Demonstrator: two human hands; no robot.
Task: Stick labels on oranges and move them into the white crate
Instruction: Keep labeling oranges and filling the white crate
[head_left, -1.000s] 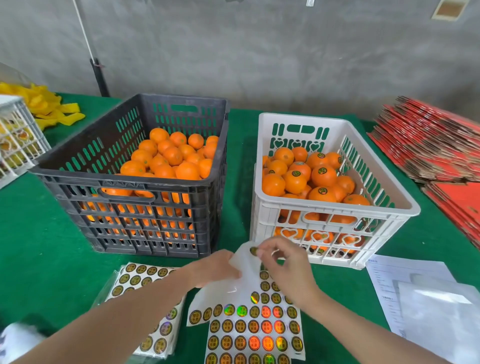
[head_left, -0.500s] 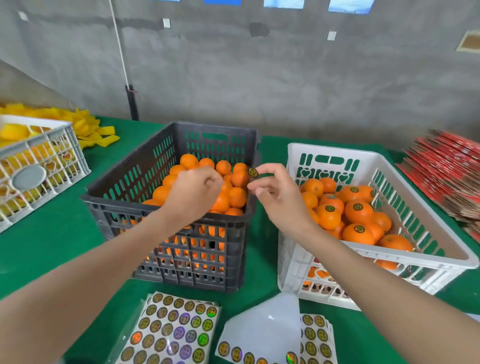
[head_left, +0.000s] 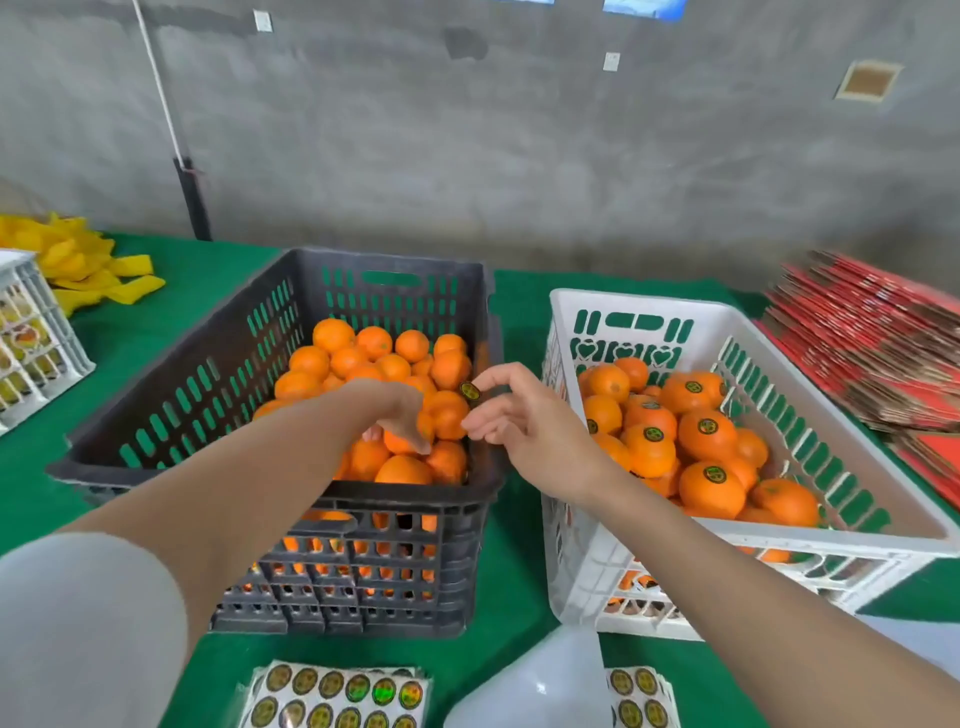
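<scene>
Left hand (head_left: 396, 410) grasps orange (head_left: 399, 445) in black crate (head_left: 208, 364); right hand (head_left: 527, 418), at its 3 o'clock, pinches label (head_left: 469, 391)

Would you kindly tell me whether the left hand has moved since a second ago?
Yes. The left hand moved forward from the sticker sheets, over the near rim of the dark grey plastic crate, onto the oranges inside it.

Grey concrete wall (head_left: 519, 130) behind; green-covered table (head_left: 519, 545); dark pole (head_left: 193, 200) leaning at wall.
</scene>
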